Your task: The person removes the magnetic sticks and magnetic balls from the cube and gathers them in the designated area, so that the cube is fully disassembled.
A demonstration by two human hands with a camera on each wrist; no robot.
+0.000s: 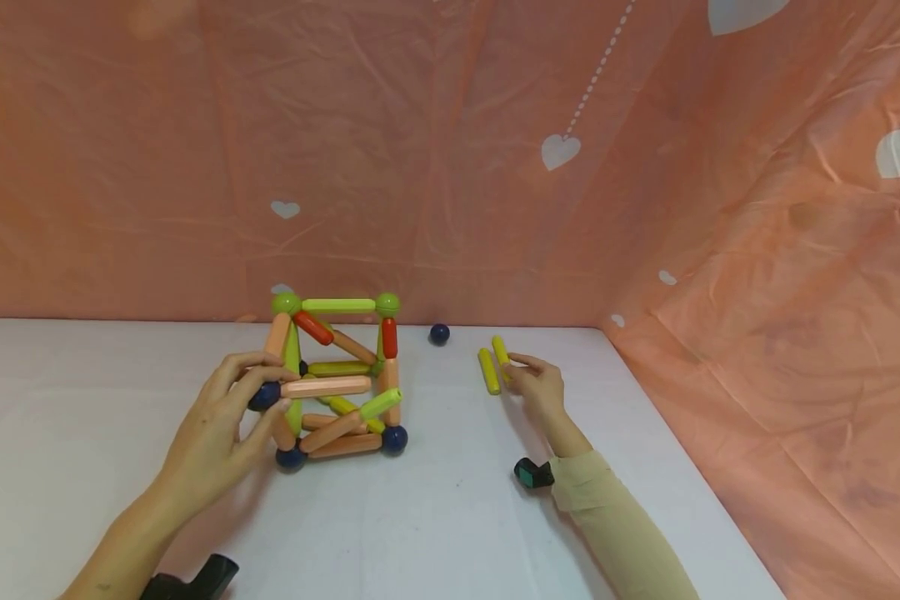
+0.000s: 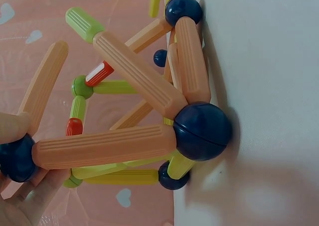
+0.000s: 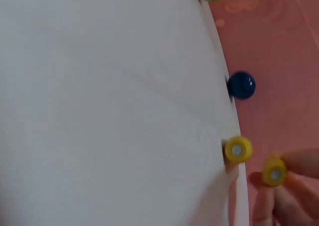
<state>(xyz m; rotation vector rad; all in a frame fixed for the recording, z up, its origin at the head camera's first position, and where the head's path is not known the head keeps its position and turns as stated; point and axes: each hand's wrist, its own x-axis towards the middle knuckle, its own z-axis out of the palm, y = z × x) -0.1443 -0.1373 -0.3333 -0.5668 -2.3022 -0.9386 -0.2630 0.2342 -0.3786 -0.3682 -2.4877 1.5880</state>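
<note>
My left hand (image 1: 213, 425) grips a dark blue ball (image 1: 265, 397) at the near upper left of a box-like frame of magnetic sticks and balls. From this ball an orange stick (image 1: 326, 386) juts to the right; in the left wrist view, another orange stick (image 2: 104, 146) joins it to a lower blue ball (image 2: 203, 131). A slanted orange stick with a light green tip (image 1: 381, 405) rises from that lower corner, its tip free. On the right, my right hand (image 1: 543, 390) pinches a yellow stick (image 3: 274, 171) beside a second yellow stick (image 3: 238, 149) on the table.
A loose dark blue ball (image 1: 439, 334) sits near the back edge of the white table (image 1: 450, 517). Behind it hangs a pink-orange cloth (image 1: 420, 167) with white hearts, which continues along the right side. Green balls (image 1: 387, 305) top the frame's back corners.
</note>
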